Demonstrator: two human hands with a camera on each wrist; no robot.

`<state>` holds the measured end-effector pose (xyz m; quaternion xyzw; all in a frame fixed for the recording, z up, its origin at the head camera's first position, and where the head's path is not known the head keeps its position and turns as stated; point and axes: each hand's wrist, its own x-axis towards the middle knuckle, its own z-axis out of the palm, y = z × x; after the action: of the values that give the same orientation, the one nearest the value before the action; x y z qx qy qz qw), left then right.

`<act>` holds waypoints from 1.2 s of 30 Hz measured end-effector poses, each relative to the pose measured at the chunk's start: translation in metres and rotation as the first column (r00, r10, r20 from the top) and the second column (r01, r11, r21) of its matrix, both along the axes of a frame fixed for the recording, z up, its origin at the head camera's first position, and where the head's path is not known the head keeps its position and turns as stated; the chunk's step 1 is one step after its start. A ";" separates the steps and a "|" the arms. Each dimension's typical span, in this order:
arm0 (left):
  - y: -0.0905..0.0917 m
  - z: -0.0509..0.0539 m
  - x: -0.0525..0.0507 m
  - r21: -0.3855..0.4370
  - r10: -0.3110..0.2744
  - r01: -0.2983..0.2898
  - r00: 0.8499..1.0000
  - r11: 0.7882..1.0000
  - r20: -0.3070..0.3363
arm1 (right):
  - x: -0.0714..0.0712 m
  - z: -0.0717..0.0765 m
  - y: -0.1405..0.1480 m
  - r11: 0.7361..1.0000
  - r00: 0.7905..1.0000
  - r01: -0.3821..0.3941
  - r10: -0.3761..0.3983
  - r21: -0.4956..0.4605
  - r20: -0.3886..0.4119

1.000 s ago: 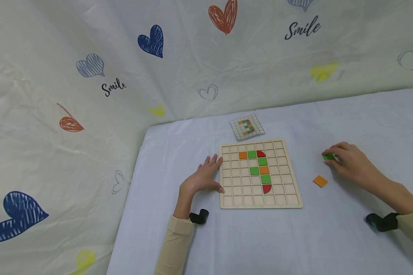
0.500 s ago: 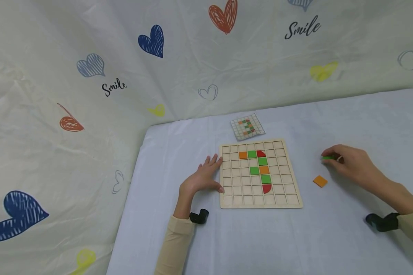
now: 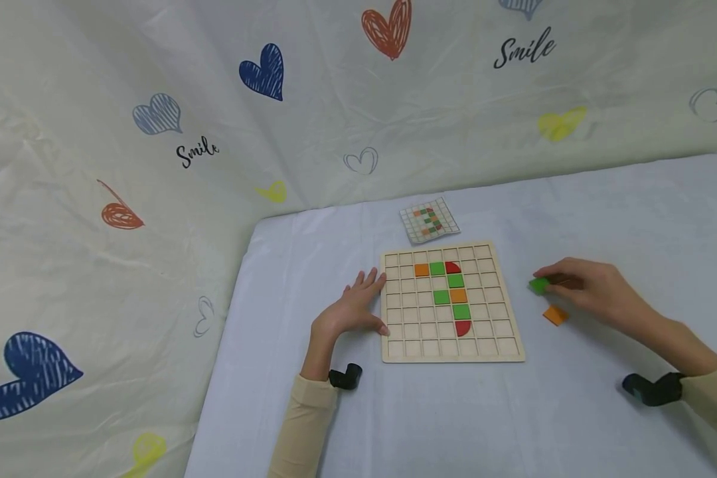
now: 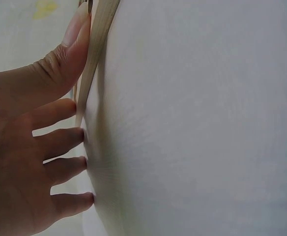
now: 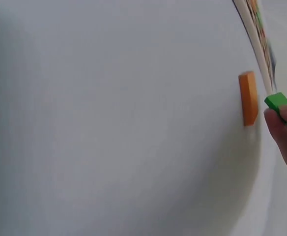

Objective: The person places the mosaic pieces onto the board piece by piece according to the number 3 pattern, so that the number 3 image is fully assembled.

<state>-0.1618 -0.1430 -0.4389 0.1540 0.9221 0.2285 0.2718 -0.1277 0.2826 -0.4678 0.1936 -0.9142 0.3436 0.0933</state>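
Observation:
Between the thumb and fingers of my right hand (image 3: 591,285) a green tile (image 3: 538,285) is pinched, just right of the wooden grid board (image 3: 418,348). The right wrist view shows the same green tile (image 5: 277,101) at the fingertips. An orange tile (image 3: 555,315) lies on the cloth beneath that hand. My left hand (image 3: 349,312) touches the board's left edge with spread fingers and thumb; in the left wrist view the thumb (image 4: 67,64) lies against the rim. Several tiles sit in the board's cells: green squares (image 3: 456,281), orange squares (image 3: 421,270) and red rounded pieces (image 3: 463,328).
Behind the board lies a small pattern card (image 3: 430,220) printed with a similar coloured grid. White cloth (image 3: 454,418) covers the table. A backdrop (image 3: 322,106) with hearts and lettering rises behind and to the left. Dark wrist devices (image 3: 654,390) sit on both wrists.
My right hand has moved left toward the board with the green tile, which now shows more of its face. The left hand, the board and the orange tile on the cloth have stayed put.

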 end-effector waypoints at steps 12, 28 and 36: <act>-0.001 0.001 0.001 0.016 0.005 -0.005 1.000 1.000 0.005 | 0.005 0.010 -0.027 0.999 0.987 -0.036 0.038 -0.016 0.158; -0.001 0.002 0.002 0.022 0.000 0.000 1.000 1.000 -0.002 | 0.006 0.020 -0.057 0.986 0.984 -0.156 0.150 0.057 0.099; 0.000 0.004 0.001 0.017 0.008 -0.008 1.000 1.000 0.009 | 0.009 0.023 -0.076 0.976 0.975 -0.209 0.203 0.066 0.091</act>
<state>-0.1605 -0.1431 -0.4349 0.1516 0.9194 0.2381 0.2738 -0.1184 0.2068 -0.4447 0.2762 -0.9045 0.3247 0.0113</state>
